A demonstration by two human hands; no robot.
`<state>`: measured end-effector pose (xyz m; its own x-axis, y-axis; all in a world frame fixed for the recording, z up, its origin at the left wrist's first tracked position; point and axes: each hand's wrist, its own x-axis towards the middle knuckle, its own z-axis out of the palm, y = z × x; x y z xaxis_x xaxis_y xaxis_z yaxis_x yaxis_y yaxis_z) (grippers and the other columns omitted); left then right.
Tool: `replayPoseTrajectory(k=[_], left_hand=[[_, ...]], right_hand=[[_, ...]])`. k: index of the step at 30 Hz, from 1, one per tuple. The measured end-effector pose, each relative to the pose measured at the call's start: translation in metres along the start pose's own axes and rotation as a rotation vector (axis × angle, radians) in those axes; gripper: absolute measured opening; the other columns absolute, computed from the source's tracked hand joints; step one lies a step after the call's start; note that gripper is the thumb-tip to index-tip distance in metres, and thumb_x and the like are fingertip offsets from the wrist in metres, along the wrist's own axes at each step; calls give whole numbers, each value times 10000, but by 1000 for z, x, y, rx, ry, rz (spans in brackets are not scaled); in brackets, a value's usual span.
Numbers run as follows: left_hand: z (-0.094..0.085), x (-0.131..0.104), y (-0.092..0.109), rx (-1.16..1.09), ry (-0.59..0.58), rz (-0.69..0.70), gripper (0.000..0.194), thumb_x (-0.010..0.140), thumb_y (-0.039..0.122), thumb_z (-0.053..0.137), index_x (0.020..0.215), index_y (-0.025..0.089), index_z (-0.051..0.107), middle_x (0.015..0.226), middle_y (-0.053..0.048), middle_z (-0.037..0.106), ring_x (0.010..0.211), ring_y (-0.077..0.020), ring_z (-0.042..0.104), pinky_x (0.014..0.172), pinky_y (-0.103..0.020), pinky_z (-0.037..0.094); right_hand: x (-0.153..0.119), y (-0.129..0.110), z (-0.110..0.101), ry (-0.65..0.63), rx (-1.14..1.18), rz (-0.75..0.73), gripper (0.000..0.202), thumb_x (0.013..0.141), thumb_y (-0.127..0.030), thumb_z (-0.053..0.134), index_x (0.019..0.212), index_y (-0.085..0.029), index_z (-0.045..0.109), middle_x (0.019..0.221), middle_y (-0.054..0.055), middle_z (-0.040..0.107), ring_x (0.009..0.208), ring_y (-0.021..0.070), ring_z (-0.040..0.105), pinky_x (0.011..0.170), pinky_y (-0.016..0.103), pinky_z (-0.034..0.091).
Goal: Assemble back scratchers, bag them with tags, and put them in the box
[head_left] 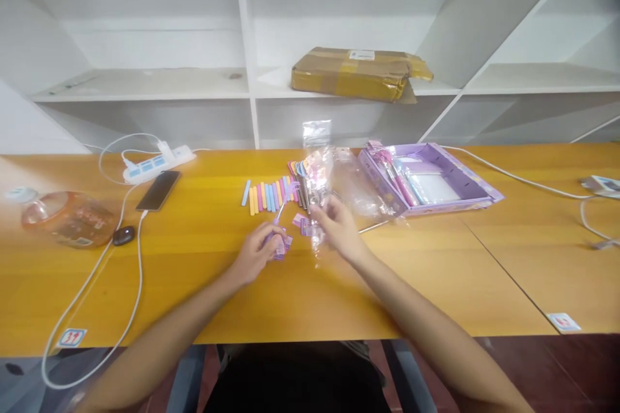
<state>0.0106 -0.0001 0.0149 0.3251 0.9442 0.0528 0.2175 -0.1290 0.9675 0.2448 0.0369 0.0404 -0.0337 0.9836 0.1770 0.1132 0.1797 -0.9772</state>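
My left hand is closed round a purple fork, its tines pointing up and away. Small purple and pink pieces lie by its fingers. My right hand pinches a clear plastic bag, which stands upright and is smeared by glare. Behind my hands lies a row of coloured sticks in yellow, pink, blue and purple. More colourful utensils with dark handles lie beside the row, partly behind the bag. A small purple card rests between my hands.
At the right is a purple tray with packaged items; clear wrappers lie beside it. A taped carton sits on the shelf. At the left are a power strip, a phone, a mouse, an orange bottle and white cables.
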Motion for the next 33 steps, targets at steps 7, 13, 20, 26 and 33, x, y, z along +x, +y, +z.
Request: replayPoseTrajectory(k=[7, 13, 20, 26, 33], left_hand=[[1, -8, -11, 123, -155, 83, 455, 910, 626, 735, 1043, 195, 800, 1087, -99, 678, 935, -234, 648, 858, -369, 562], [1, -13, -10, 238, -100, 41, 292, 975, 472, 684, 937, 221, 829, 1023, -83, 723, 1055, -270, 656, 1036, -428, 519], [-7, -11, -6, 266, -171, 65, 299, 959, 484, 698, 886, 216, 808, 1067, -82, 745, 1131, -287, 665, 1127, -454, 469], [-12, -8, -2, 141, -191, 61, 371, 931, 550, 750, 818, 198, 786, 1188, -118, 717, 1186, -282, 654, 1121, -437, 485], [-30, 6, -24, -291, 284, -92, 493, 819, 640, 840, 829, 178, 668, 836, -40, 733, 717, -177, 655, 708, -324, 560]], right_hand=[[-38, 33, 46, -90, -12, -92, 397, 1040, -574, 603, 865, -244, 467, 794, -18, 528, 706, 154, 482, 643, 285, 428], [-56, 34, 50, -251, 201, -84, 555, 1067, -763, 333, 939, -250, 504, 902, 29, 545, 760, 191, 551, 617, 317, 517], [-42, 29, 46, -307, 296, 55, 481, 973, -689, 663, 1176, -255, 628, 928, 20, 649, 818, 208, 651, 714, 351, 601], [-32, 33, 37, -243, 348, 115, 431, 962, -662, 680, 1031, -245, 602, 734, -42, 597, 513, 141, 532, 486, 286, 473], [-23, 18, 6, 99, 129, -172, 382, 1034, -639, 594, 1007, -258, 592, 995, 50, 656, 914, 221, 671, 850, 372, 575]])
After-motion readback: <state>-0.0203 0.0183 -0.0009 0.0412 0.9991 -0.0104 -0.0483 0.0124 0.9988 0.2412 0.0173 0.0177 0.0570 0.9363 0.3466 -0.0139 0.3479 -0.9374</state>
